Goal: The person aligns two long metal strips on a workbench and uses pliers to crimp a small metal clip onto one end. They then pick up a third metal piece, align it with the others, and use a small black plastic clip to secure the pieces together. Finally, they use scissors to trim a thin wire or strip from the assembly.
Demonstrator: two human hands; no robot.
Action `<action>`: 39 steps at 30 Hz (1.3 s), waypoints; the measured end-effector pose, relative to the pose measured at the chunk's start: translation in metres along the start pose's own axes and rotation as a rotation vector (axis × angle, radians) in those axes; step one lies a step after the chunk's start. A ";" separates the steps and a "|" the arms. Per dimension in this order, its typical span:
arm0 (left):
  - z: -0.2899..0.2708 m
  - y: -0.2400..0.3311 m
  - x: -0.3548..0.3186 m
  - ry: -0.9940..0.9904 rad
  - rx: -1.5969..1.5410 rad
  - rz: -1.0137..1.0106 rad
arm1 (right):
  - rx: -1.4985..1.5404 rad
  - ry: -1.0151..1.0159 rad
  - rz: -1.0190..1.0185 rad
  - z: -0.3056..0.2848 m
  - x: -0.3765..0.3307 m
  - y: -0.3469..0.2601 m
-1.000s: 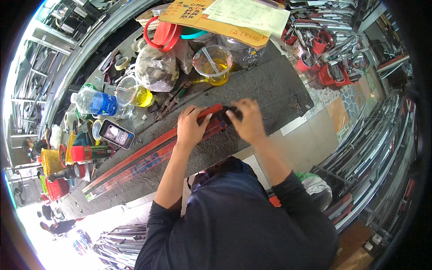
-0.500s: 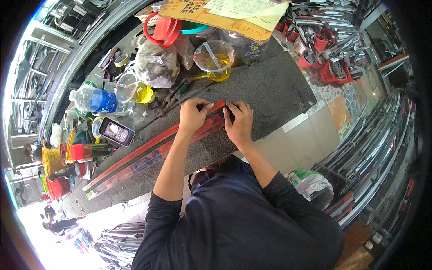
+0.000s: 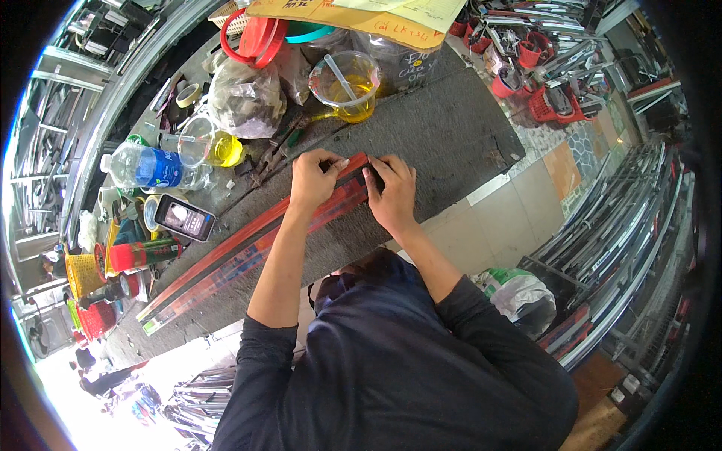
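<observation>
Red package (image 3: 248, 248): long, flat, narrow strip, lying diagonally on the dark desk (image 3: 451, 143). Its near end sits under both hands; the far end runs down and away to the left of the left hand, well past the forearm.

Left hand (image 3: 314, 180): palm down on the package, fingers curled over its upper edge, pressing and gripping it. Right hand (image 3: 391, 194): just beside the left, thumb and fingers closed on the very end of the package, where a small dark piece shows between the fingertips; what that piece is cannot be told. The two hands nearly touch at the thumbs.

Beyond the hands, away from the body: clear plastic cup (image 3: 346, 84) with yellow liquid and a straw, and a crumpled clear bag (image 3: 244, 98) to the left of it. Pliers (image 3: 274, 154) lie just beyond the left hand. Further left of the left hand: a second cup of yellow liquid (image 3: 210, 143), a water bottle (image 3: 150, 167) on its side, a phone (image 3: 184, 218) face up, a red spray can (image 3: 143, 254) lying flat. Red ring-shaped object (image 3: 252, 37) at the far edge of the desk.

To the right of the right hand the desk ends; tiled floor (image 3: 519, 203) below, bundles of long metal strips (image 3: 624, 255) stacked beyond.
</observation>
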State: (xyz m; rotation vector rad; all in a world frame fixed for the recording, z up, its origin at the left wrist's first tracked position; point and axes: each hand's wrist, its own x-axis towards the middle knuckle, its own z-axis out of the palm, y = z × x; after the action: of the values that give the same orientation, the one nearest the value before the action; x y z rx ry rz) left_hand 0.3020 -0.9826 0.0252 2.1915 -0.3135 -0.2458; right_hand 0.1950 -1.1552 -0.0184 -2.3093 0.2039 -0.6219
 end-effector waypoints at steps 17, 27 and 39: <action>-0.007 0.006 -0.033 0.135 0.193 0.293 | 0.155 -0.105 0.011 -0.037 0.014 0.007; -0.075 -0.038 -0.209 0.455 0.363 0.147 | -0.047 -0.412 -0.310 -0.083 0.033 0.047; -0.047 -0.160 -0.444 1.148 0.428 -0.619 | -0.106 -0.675 -0.360 -0.085 0.075 0.067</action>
State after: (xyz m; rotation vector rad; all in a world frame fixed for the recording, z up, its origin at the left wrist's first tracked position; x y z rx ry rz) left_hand -0.0843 -0.7170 -0.0472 2.3931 1.0278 0.8087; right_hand 0.2207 -1.2796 0.0167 -2.5371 -0.5133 0.0329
